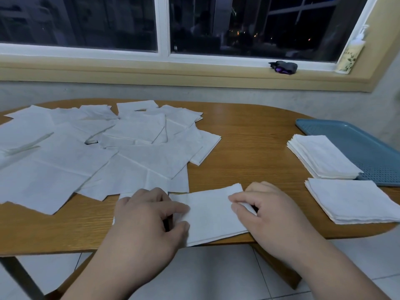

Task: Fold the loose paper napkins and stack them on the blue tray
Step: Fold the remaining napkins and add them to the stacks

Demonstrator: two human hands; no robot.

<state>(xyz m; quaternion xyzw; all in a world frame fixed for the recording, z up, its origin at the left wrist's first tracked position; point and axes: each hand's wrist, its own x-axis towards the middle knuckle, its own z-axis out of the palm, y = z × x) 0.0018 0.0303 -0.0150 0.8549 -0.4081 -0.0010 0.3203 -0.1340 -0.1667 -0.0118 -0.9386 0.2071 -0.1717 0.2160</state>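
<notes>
A white paper napkin [211, 213], folded into a long rectangle, lies at the table's front edge. My left hand [147, 221] presses on its left end with fingers spread flat. My right hand [268, 213] pinches the napkin's right edge between thumb and fingers. Several loose unfolded napkins [97, 148] are scattered over the left half of the table. The blue tray [368, 148] sits at the far right; one stack of folded napkins [322, 156] rests partly on its left rim. A second folded stack [350, 200] lies on the table in front of the tray.
The wooden table [249, 144] has a curved right end and a front edge just under my hands. Behind it runs a window sill [151, 70] with a dark small object [283, 67] and a pump bottle [349, 53]. Tiled floor shows below.
</notes>
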